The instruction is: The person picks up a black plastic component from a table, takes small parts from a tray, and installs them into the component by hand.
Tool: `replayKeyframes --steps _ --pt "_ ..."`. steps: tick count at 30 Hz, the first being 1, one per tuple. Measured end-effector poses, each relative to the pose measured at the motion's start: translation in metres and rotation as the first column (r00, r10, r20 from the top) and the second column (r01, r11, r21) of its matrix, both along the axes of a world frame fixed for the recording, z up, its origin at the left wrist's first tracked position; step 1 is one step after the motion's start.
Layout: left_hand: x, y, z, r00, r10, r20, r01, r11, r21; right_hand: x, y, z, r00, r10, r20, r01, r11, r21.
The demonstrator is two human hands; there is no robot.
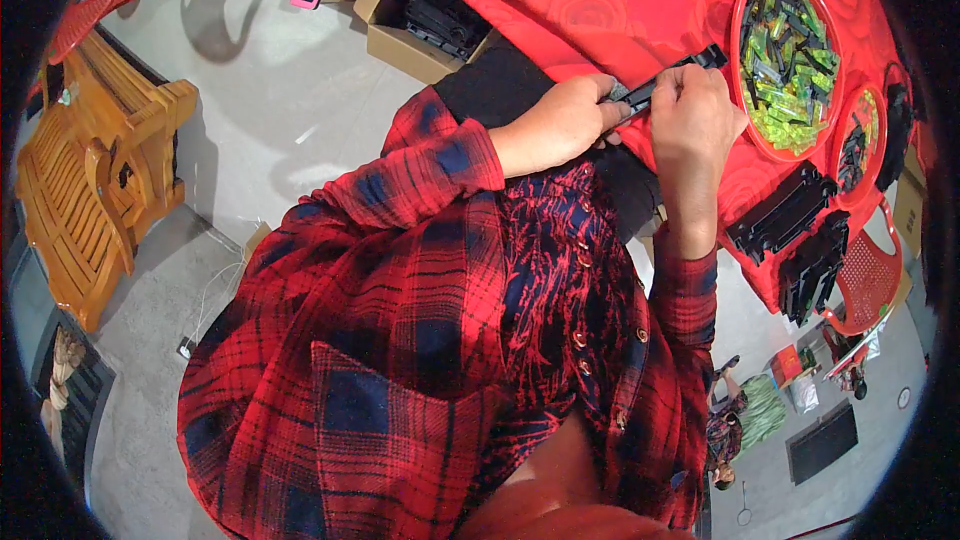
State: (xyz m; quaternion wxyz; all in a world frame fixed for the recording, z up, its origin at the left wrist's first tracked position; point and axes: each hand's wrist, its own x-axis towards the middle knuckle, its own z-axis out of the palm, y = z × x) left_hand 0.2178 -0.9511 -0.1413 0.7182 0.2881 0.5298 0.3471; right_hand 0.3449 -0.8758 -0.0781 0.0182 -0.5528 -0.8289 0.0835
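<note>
My left hand (560, 122) and my right hand (693, 112) both grip a long black plastic bar (672, 77) at the edge of a table covered in a red rose-patterned cloth (600, 0). The left hand holds the bar's near end, where a small grey piece shows. My right hand pinches the bar's middle from above. Both sleeves are red and dark blue plaid.
A red round tray (790, 65) of green and black small parts lies right of my hands, a smaller one (860, 140) beyond it. Stacks of black bars (795, 230) sit at the table edge. Cardboard boxes (420, 25), a wooden bench (90, 180) and red chairs (870, 285) stand around.
</note>
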Motion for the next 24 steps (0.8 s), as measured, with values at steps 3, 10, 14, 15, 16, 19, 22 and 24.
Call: replayKeyframes --steps 3,10,14,15,16,19,22,24 --pt "0.0 -0.002 -0.003 1.0 0.003 0.009 -0.003 1.0 0.02 -0.001 0.002 0.003 0.996 0.069 0.047 -0.07 0.997 0.017" --pt "0.0 -0.003 -0.006 0.994 0.031 0.109 -0.027 0.999 -0.035 -0.003 0.01 0.002 0.984 0.115 0.135 -0.118 0.993 0.012" --pt "0.001 -0.001 -0.006 0.998 0.028 0.064 -0.025 0.998 -0.06 0.004 0.014 -0.003 0.99 0.11 0.087 -0.119 0.987 0.106" --pt "0.001 0.001 -0.005 0.996 0.049 0.07 -0.044 0.997 -0.07 0.004 0.014 -0.001 0.989 0.103 0.104 -0.115 0.987 0.111" --pt "0.002 0.002 -0.003 0.995 0.07 0.077 -0.064 0.995 -0.08 0.004 0.014 0.0 0.989 0.101 0.107 -0.113 0.987 0.112" --pt "0.0 0.003 0.0 0.994 0.071 0.082 -0.063 0.993 -0.1 0.0 0.017 -0.003 0.988 0.084 0.129 -0.097 0.99 0.102" --pt "0.004 0.001 -0.004 0.988 0.065 0.142 -0.051 0.994 -0.095 0.004 0.022 -0.006 0.981 0.071 0.182 -0.091 0.991 0.1" --pt "0.006 0.001 -0.007 0.987 0.058 0.149 -0.049 0.997 -0.066 0.005 0.021 -0.004 0.978 0.101 0.185 -0.116 0.991 0.073"
